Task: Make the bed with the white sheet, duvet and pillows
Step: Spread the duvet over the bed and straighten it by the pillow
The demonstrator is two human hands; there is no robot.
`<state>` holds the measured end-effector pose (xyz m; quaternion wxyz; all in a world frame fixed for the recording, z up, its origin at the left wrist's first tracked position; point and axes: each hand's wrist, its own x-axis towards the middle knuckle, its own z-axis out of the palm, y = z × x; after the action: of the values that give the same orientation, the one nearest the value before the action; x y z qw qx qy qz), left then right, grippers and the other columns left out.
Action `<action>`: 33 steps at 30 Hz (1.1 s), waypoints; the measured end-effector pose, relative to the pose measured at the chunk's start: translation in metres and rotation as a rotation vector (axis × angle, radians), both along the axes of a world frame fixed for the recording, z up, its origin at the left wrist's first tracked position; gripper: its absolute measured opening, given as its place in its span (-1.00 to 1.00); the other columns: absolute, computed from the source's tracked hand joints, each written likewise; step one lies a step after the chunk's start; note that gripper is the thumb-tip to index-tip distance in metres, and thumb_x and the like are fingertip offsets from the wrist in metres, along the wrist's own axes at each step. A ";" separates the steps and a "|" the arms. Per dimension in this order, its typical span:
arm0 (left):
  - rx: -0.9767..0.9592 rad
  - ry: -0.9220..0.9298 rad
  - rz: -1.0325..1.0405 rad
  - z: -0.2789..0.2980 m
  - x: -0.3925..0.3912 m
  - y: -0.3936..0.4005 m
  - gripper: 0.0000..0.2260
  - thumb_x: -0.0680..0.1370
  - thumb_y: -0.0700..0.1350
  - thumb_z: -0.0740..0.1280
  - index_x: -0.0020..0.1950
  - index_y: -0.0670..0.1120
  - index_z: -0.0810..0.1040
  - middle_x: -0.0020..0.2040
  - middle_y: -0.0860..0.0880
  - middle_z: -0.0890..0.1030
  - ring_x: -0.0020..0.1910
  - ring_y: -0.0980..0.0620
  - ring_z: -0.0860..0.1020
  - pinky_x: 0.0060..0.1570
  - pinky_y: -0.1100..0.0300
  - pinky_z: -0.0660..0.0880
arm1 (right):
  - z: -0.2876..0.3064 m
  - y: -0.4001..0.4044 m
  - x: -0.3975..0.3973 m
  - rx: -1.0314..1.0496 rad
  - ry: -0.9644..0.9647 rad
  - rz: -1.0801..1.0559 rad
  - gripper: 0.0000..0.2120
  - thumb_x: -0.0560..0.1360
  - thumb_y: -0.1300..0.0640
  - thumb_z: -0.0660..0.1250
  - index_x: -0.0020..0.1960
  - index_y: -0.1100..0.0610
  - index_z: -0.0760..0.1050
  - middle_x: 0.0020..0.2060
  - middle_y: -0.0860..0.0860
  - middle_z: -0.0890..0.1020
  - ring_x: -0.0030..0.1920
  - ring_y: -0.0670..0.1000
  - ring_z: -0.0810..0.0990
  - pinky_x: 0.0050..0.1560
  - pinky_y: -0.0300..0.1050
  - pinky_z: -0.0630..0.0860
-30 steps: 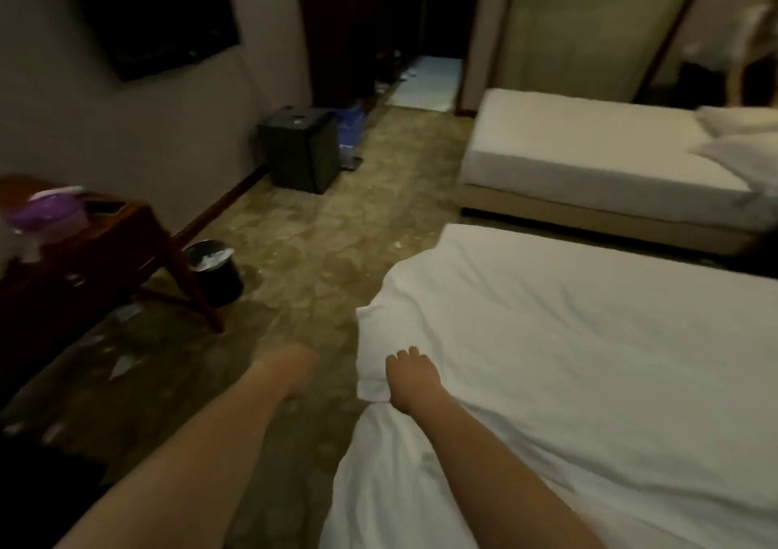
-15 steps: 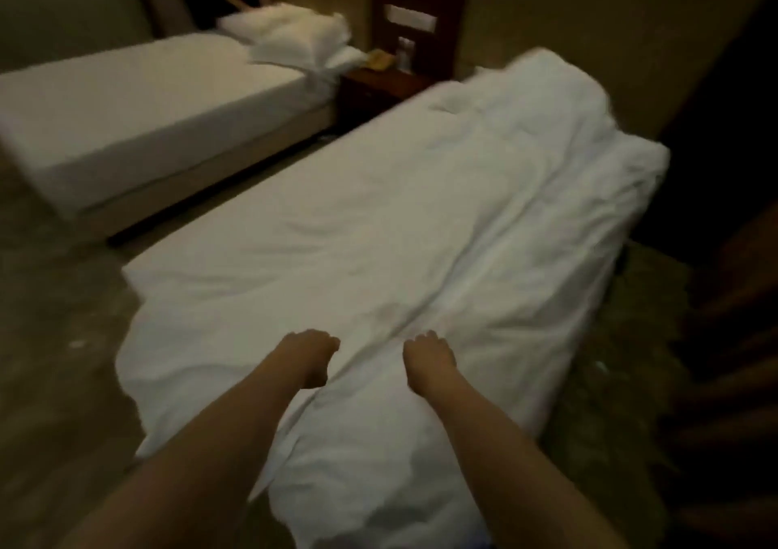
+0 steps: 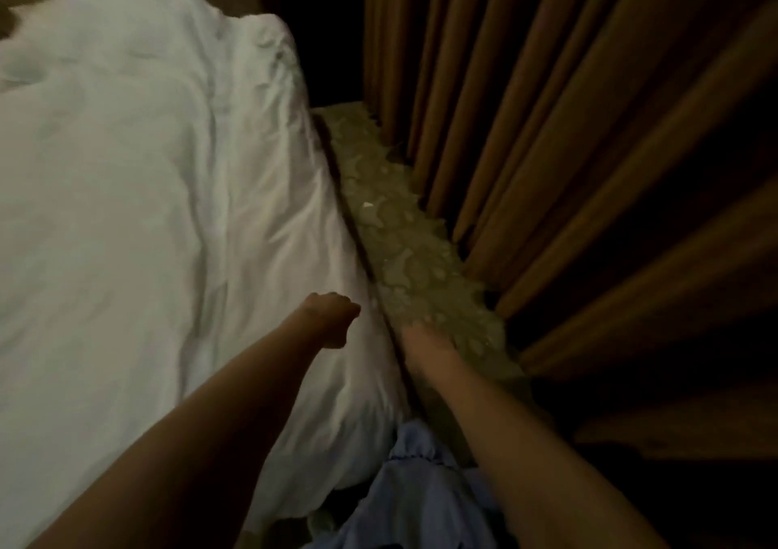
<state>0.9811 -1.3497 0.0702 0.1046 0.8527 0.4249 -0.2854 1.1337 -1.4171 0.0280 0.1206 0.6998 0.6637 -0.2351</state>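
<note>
White rumpled duvet [image 3: 139,220] is lying across the bed; left hand [image 3: 330,317] is hovering fisted at its right edge, right hand [image 3: 425,342] blurred, grip indeterminable.

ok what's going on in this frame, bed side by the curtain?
A person is making the bed, standing in the narrow gap between it and the brown curtain. The left hand is curled over the white duvet near its hanging edge; whether it has a real grip on the fabric is unclear. The right hand is down beside the bed over the patterned carpet, blurred. The duvet lies spread but wrinkled. No pillows in view.
</note>
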 end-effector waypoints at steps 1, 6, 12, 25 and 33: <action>-0.006 0.002 -0.060 -0.002 0.017 -0.005 -0.53 0.53 -0.20 0.21 0.45 -0.03 0.30 0.36 -0.03 0.42 0.34 -0.03 0.39 0.22 0.09 0.38 | -0.003 -0.007 0.015 0.000 -0.007 -0.065 -0.66 0.62 0.24 0.11 0.36 0.27 0.37 0.36 0.21 0.38 0.37 0.20 0.34 0.34 0.03 0.27; -0.048 0.059 -0.249 -0.017 0.075 -0.020 -0.48 0.53 -0.16 0.25 0.49 0.02 0.23 0.45 -0.01 0.30 0.42 -0.03 0.31 0.31 0.07 0.31 | -0.026 -0.033 0.069 -0.068 0.038 -0.281 -0.62 0.57 0.12 0.22 0.36 0.19 0.39 0.35 0.15 0.41 0.35 0.15 0.36 0.39 -0.02 0.29; -0.067 0.145 -0.363 -0.031 0.109 -0.015 -0.45 0.56 -0.16 0.25 0.52 0.00 0.16 0.49 -0.04 0.24 0.46 -0.05 0.24 0.36 0.09 0.26 | -0.054 -0.044 0.097 -0.099 0.138 -0.485 -0.64 0.59 0.13 0.17 0.36 0.20 0.39 0.35 0.16 0.41 0.35 0.18 0.36 0.38 0.01 0.30; -0.196 0.129 -0.628 -0.080 0.128 -0.030 -0.57 0.56 -0.16 0.24 0.44 -0.09 0.34 0.38 -0.11 0.40 0.35 -0.09 0.38 0.31 0.09 0.34 | -0.085 -0.125 0.047 -0.375 0.219 -0.879 -0.78 0.64 0.21 0.10 0.18 0.24 0.46 0.32 0.19 0.43 0.33 0.16 0.39 0.31 -0.02 0.32; -0.263 0.246 -0.932 -0.142 0.098 -0.051 -0.49 0.59 -0.15 0.20 0.53 -0.03 0.16 0.49 -0.08 0.24 0.45 -0.08 0.22 0.41 0.00 0.17 | -0.139 -0.170 -0.039 -0.336 0.250 -0.925 -0.58 0.64 0.15 0.04 0.47 0.22 0.22 0.47 0.17 0.22 0.47 0.17 0.14 0.44 0.00 0.08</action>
<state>1.0789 -1.4010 -0.0716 0.0220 0.8915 -0.0318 -0.4514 1.0948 -1.5874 -0.1109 0.0343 0.8580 0.2466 -0.4493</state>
